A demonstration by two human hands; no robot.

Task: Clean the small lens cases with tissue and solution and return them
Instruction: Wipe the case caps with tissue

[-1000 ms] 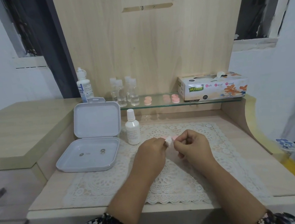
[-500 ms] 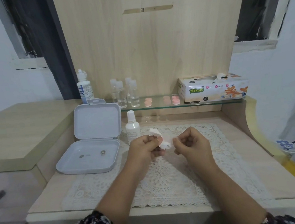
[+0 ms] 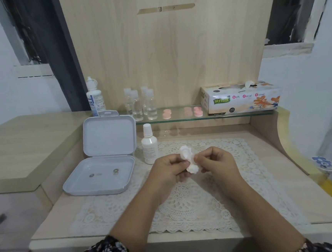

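Left hand: the left hand [image 3: 170, 168] was held above the lace mat, its fingers curled around one side of a crumpled white tissue [image 3: 188, 160].
Right hand: the right hand [image 3: 216, 162] was just beside the left, its fingertips pinching the other side of the same tissue.
Tissue: bunched between the two hands, one end sticking up above the knuckles and the other showing below them; whether a lens case was wrapped inside could not be told.
Lens cases: three small pink lens cases [image 3: 182, 112] sat on the glass shelf [image 3: 240, 115], between the clear bottles and the tissue box.
Solution bottle: a small white solution bottle [image 3: 149, 146] stood upright with its cap on at the far left edge of the lace mat, near the left hand but apart from it.
Tissue box: a tissue box [image 3: 241, 98] lay at the right end of the glass shelf, a sheet poking from its top slot.
Grey case: a hinged grey case [image 3: 104, 167] stood open on the worktop [image 3: 276, 176] to the left of the mat, with two small round things in its base.
Clear bottles: four small clear bottles [image 3: 140, 105] were grouped at the left end of the shelf.
Tall bottle: a tall white bottle [image 3: 94, 98] with a blue label stood behind the grey case's lid.
Lace mat: a white lace mat [image 3: 188, 206] covered the middle of the worktop.
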